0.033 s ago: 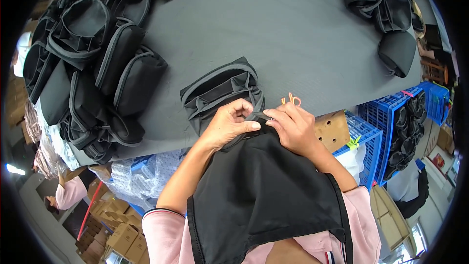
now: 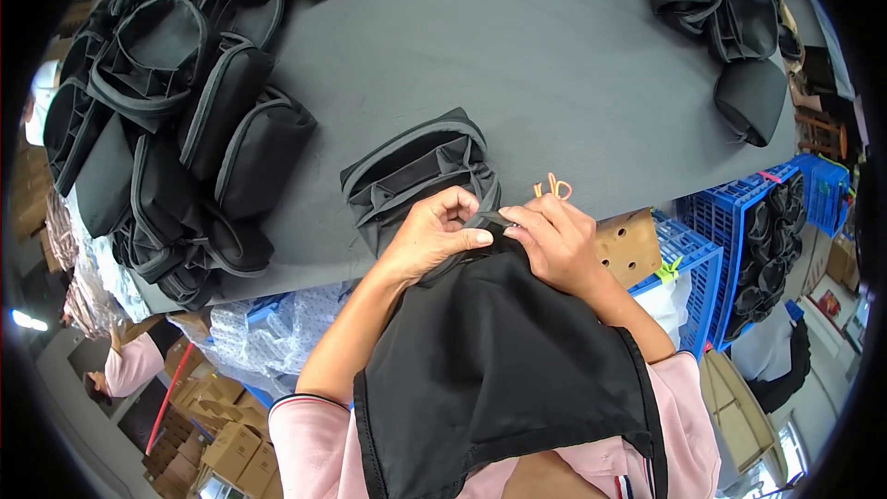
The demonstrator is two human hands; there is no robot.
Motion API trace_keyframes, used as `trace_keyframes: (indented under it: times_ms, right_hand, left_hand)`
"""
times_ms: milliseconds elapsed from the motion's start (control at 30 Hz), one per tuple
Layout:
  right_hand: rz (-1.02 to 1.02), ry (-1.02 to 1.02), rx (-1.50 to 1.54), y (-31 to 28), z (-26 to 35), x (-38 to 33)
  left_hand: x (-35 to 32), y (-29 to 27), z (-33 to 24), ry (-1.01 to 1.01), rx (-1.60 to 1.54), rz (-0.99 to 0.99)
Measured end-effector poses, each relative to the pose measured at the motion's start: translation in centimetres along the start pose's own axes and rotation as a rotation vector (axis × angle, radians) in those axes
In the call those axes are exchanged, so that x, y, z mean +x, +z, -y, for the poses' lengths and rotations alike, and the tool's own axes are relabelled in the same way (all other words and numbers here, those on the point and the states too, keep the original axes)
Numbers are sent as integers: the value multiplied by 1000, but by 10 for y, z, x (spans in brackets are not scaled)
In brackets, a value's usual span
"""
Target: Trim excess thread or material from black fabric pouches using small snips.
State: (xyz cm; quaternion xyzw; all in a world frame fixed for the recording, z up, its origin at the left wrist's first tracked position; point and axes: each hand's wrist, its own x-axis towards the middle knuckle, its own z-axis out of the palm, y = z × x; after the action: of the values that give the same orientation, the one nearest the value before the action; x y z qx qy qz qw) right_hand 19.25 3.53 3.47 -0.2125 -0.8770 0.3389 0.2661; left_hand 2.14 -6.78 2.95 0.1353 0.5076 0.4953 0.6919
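My left hand point(image 2: 432, 233) and my right hand point(image 2: 556, 242) meet at the near edge of the grey table point(image 2: 517, 65). Both pinch the top edge of a black fabric bag point(image 2: 499, 370) that hangs down over my lap and covers my forearms' lower parts. Just beyond my fingers an open black pouch point(image 2: 416, 166) with grey-trimmed compartments lies on the table, touching the bag's top edge. A small pair of orange snips point(image 2: 552, 188) lies right of the pouch, close to my right hand.
A big heap of black pouches point(image 2: 176, 111) fills the table's left side, and a smaller pile point(image 2: 730, 28) sits at the far right. Blue crates point(image 2: 739, 222) holding more pouches, a cardboard box point(image 2: 628, 245) and bubble wrap point(image 2: 277, 328) stand below. Another person point(image 2: 125, 362) is at lower left.
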Motion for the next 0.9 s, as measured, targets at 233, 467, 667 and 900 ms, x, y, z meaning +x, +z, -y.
trace_keyframes:
  times_ms: [233,467,667,900]
  right_hand:
    - [2,112,98,-1,5,4]
    - [-99,931,888,10,-19,-19]
    - [-139,799,818,0,-7,-27]
    - [33,623,999,5,-6,-5]
  left_hand:
    - [0,3,-6,30,18,-11]
    - [10,21,-18,-207,624,-140]
    - [4,19,-13,-48,453,-126]
    - [-26,25,-39,-62,60,-153]
